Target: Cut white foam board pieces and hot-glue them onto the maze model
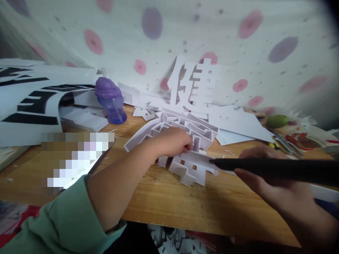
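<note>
Person's sleeve (63, 215) lt green; tool (275, 170) blk; paper piece (201, 163) plain wht, cutout letter (173, 84) wht too; table (169, 204) med brown w/ wood grain; hanging sheet (206, 24) off-wht w/ pink & purple spots + small grey flecks; bottle (116, 113) purple up top, blue-violet below; poster (37, 102) wht w/ bold blk marks; fruit (277, 121) green; packet (302, 140) mostly red

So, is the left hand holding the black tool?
No, the black tool is in the right hand, while the left hand is at the white structure.
</note>
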`<state>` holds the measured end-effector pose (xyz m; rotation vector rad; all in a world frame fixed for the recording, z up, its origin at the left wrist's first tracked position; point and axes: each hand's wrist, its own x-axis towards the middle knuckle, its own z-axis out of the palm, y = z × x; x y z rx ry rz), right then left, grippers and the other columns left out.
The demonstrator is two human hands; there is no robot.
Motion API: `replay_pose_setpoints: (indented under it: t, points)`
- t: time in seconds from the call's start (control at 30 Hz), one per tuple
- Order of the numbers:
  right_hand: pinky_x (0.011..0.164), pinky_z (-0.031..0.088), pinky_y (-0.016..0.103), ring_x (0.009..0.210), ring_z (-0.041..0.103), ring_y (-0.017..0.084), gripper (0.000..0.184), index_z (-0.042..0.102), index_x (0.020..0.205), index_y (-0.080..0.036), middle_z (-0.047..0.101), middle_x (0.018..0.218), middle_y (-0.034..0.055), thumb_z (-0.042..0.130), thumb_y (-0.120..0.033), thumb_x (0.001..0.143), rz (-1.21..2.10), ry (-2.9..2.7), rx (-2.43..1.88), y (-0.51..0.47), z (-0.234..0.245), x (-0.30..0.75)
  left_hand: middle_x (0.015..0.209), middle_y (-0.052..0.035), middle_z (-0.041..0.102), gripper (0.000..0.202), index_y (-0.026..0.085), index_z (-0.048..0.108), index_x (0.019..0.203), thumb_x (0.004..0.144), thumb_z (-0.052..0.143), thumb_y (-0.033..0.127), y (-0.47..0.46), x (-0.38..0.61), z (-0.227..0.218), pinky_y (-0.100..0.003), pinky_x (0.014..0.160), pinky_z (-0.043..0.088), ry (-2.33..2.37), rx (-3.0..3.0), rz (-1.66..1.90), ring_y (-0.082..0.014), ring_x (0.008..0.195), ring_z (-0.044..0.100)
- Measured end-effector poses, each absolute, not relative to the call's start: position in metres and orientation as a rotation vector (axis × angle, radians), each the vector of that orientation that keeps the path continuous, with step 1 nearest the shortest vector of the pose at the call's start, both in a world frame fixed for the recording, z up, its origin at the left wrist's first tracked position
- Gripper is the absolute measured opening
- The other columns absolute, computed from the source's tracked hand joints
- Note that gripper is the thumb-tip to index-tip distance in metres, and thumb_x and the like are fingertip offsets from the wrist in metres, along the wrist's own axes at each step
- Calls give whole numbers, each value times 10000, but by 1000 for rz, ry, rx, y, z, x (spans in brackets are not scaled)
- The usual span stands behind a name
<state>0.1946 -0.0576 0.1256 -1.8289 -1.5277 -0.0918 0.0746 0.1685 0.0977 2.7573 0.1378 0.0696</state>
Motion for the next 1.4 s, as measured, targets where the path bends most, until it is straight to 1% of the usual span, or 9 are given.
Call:
replay_pose_setpoints:
  t: [0.2, 0.27, 0.37, 0.5, 0.57, 0.9, 1.17, 1.27, 1.4]
  points:
    - [388, 370, 198, 473, 482, 105, 166, 517, 744, -209, 520, 583, -19, 577, -306, 864, 84, -1698, -1748, -35, 114, 194, 693, 13, 693, 151, 235, 708, 721, 713, 624, 110, 171, 75, 95, -259, 575, 359, 153, 2735, 94, -134, 625, 573]
    - [408, 384, 196, 485, 476, 104, 83, 527, 852, -209, 521, 618, -23, 588, -265, 858, 153, -1608, -1705, -29, 107, 191, 718, 12, 703, 181, 238, 711, 739, 704, 612, 92, 171, 75, 93, -262, 583, 368, 157, 2720, 86, -135, 627, 582]
    - [430, 399, 202, 505, 491, 110, 245, 512, 1078, -218, 539, 663, -25, 597, -234, 848, 201, -1512, -1665, -23, 96, 187, 731, 7, 708, 187, 232, 707, 742, 701, 598, 86, 172, 75, 93, -271, 604, 385, 148, 2705, 95, -142, 639, 597]
    - [482, 447, 213, 589, 555, 132, 111, 565, 898, -215, 589, 719, 2, 632, -272, 830, 111, -1501, -1692, -16, 82, 184, 724, 14, 708, 183, 222, 690, 712, 701, 580, 77, 172, 75, 93, -270, 610, 387, 132, 2672, 99, -134, 627, 599]
    - [458, 437, 209, 566, 556, 130, 134, 562, 854, -209, 593, 699, 0, 648, -307, 823, 104, -1521, -1716, -13, 78, 182, 713, 20, 704, 198, 224, 691, 711, 693, 573, 67, 172, 75, 93, -268, 600, 377, 126, 2674, 107, -131, 621, 593]
    - [424, 396, 205, 496, 532, 114, 206, 572, 827, -199, 589, 636, -12, 647, -390, 820, -7, -1566, -1825, -12, 75, 173, 561, 36, 605, 142, 207, 654, 606, 674, 604, 93, 168, 75, 96, -269, 534, 298, 161, 2713, 117, -108, 550, 501]
    - [400, 358, 182, 436, 502, 81, 175, 557, 836, -211, 577, 592, -53, 649, -359, 832, -136, -1705, -1794, -11, 79, 168, 578, 30, 601, 129, 212, 659, 635, 693, 603, 111, 169, 74, 98, -279, 528, 286, 149, 2729, 88, -112, 540, 480]
    - [431, 386, 198, 462, 535, 93, 160, 563, 847, -208, 594, 608, -47, 639, -349, 843, -213, -1733, -1785, -11, 78, 168, 577, 28, 606, 120, 213, 643, 630, 694, 608, 117, 169, 73, 98, -286, 578, 325, 95, 2744, 93, -117, 545, 468]
    - [459, 405, 220, 480, 565, 113, 147, 556, 844, -207, 601, 608, -40, 635, -330, 854, -333, -1770, -1784, -13, 74, 168, 592, 45, 630, 155, 227, 651, 657, 709, 590, 94, 168, 72, 97, -336, 798, 371, 5, 2766, 75, -110, 556, 469]
